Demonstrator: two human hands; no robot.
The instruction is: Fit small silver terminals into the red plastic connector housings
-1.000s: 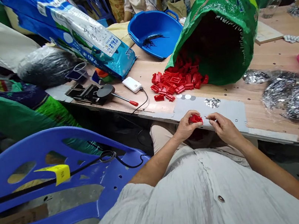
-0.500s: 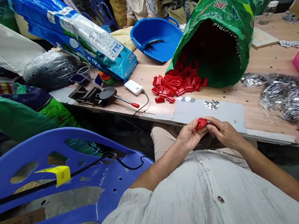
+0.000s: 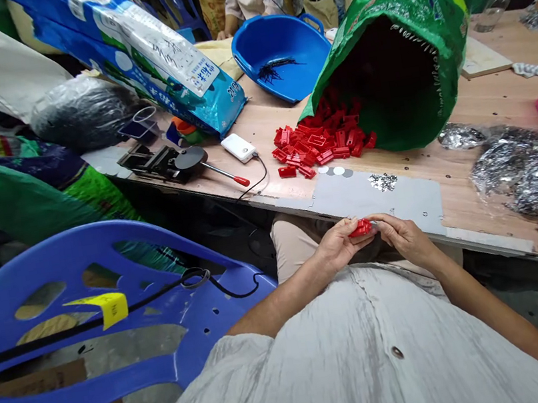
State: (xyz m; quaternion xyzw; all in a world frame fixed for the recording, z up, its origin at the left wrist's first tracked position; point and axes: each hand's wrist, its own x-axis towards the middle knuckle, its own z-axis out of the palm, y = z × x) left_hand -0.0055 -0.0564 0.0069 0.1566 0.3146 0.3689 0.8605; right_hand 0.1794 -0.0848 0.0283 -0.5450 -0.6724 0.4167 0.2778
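We held a small red plastic clip (image 3: 361,227) just below the centre of the frame, our left hand (image 3: 337,247) and right hand (image 3: 404,238) both pinched shut on it, near the edge of the wooden table (image 3: 487,108), below the pile of red plastic clips (image 3: 322,145).

Left hand (image 3: 337,246) and right hand (image 3: 403,238) meeting fingertip to fingertip, both pinching closed, forearms angled inward
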